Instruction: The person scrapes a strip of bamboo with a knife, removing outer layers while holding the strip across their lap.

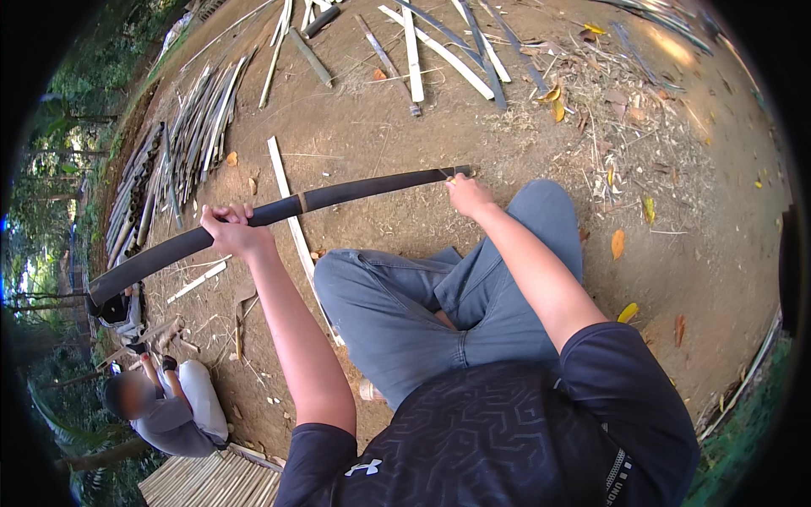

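**Holding a long dark bamboo pole across the knees**

Sitting cross-legged on the bare brown earth ground (pixel 380 135), the person is keeping a long, dark, slightly curved bamboo pole (pixel 355 193) in front of the body, above the knees in grey trousers (pixel 405 304). The left hand (pixel 230 228) is closing fully around the pole near its middle, knuckles upward. The right hand (pixel 467 194) is pinching at the right end of the pole, where something small and yellow is showing; I cannot tell if it is a tool or only a splinter, and how tight the fingers are is not clear.

To my judgement, the work at the end is going well only if the left hand is keeping the pole steady and not letting it roll, while the right hand is working close to the tip with small, controlled moves, away from the legs.

No real container is visible. Pale split bamboo strips (pixel 439 51) are lying loose on the ground at the far side, and a bundle of thin bamboo sticks (pixel 182 135) is lying at the far left. Another person (pixel 169 406) is sitting low at the left, beside a flat woven bamboo mat (pixel 211 482).
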`<state>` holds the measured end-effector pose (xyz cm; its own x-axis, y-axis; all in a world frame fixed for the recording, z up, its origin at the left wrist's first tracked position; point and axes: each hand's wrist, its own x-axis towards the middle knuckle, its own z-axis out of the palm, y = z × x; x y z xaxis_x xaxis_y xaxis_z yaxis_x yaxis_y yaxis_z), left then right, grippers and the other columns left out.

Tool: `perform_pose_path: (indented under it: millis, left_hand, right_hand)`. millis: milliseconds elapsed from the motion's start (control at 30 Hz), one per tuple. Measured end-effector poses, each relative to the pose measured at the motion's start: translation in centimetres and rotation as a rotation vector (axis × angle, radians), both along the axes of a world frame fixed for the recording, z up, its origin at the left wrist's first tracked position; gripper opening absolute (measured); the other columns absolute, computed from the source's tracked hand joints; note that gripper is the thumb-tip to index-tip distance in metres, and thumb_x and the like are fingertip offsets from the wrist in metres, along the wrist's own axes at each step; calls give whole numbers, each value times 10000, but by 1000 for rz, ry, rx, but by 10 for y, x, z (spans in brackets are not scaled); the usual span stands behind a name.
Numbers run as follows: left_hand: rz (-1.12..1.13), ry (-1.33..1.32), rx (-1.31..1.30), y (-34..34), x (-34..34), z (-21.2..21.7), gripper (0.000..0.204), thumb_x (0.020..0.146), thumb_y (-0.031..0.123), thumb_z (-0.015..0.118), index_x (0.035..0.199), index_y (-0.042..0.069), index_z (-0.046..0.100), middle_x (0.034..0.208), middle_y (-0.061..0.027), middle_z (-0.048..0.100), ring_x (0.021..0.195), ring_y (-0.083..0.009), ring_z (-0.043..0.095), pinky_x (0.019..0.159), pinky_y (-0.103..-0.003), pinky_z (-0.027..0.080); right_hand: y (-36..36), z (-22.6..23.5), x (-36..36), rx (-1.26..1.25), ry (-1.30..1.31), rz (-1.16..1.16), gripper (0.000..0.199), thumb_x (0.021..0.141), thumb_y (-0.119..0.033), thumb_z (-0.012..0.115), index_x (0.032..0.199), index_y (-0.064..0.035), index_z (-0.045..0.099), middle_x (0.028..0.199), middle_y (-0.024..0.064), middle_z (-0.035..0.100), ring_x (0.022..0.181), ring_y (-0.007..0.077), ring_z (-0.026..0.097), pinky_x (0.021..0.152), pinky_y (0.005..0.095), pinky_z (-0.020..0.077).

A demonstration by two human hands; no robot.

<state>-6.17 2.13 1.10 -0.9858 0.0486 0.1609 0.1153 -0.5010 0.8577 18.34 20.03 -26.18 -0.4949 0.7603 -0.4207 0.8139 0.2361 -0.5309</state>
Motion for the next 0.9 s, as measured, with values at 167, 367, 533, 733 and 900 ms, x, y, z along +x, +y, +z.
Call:
perform_pose_path:
  millis: [167, 367, 533, 733, 900]
  left_hand:
    - [94, -38, -27, 17, 3, -1, 327, 961, 249, 505, 686, 119, 386, 573, 27, 285, 498, -113, 290, 508, -319, 318]
    - [106, -36, -47, 29, 1, 3, 321, 961, 249, 506, 697, 113, 383, 582, 23, 310, 508, -119, 300, 503, -319, 317]
    - [108, 0, -55, 29, 7, 3, 305, 988, 243, 472, 731, 107, 378, 628, 16, 283, 534, -126, 280, 513, -315, 313]
    - [89, 22, -49, 26, 1, 2, 325, 1017, 283, 464, 757, 111, 373, 635, 17, 290, 551, -123, 286, 509, -313, 295]
    - [72, 12, -41, 34, 9, 7, 349, 1022, 310, 472, 747, 125, 365, 603, 30, 284, 533, -113, 292, 505, -297, 286]
  right_hand:
    - [-14, 25, 12, -23, 212, 195, 383, 960, -351, 538, 1223, -75, 501, 1062, 286, 660, 1008, 447, 647, 847, 541, 508]
    - [7, -27, 13, 2, 167, -17, 452, 933, -290, 586, 1286, -28, 477, 1097, 285, 655, 1058, 455, 622, 880, 519, 511]
    - [3, -5, 10, 11, 104, -11, 402, 920, -176, 524, 1296, -38, 487, 1099, 262, 667, 1044, 422, 646, 882, 513, 520]
    - [-10, 49, 7, 104, 372, 375, 290, 899, -128, 522, 1185, -85, 500, 1034, 275, 669, 1003, 443, 652, 826, 526, 518]
    - [14, -11, 15, 73, 22, -70, 327, 916, -172, 531, 1214, -44, 503, 1091, 253, 671, 1037, 417, 651, 862, 507, 520]
